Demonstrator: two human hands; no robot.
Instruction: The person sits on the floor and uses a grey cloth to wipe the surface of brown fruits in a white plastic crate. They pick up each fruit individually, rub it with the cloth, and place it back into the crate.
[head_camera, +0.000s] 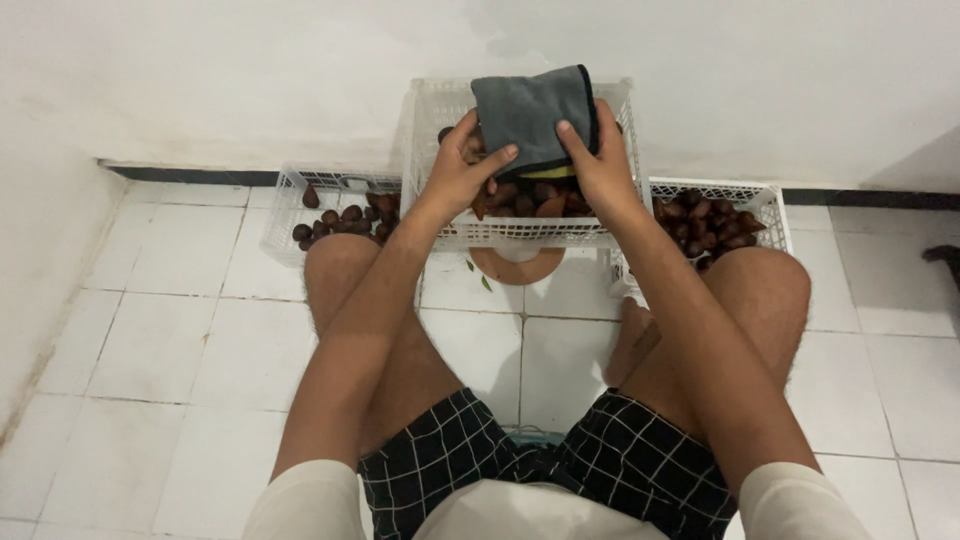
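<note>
I am gripping a folded grey cloth (533, 118) between both hands, the left hand (462, 170) clamping its left edge and the right hand (598, 165) closing on its right edge. I am holding it over the middle white crate (520, 232) of dark brown fruits (530, 195), between two side crates (285, 215) on the tiled floor (200, 330).

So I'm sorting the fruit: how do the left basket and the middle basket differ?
The left basket sits low on the floor, thinly filled; the middle basket stands higher and holds a fuller heap. Both hands, left hand and right hand, hold a grey cloth over the middle basket. Both are white lattice plastic holding dark brown fruit.
</note>
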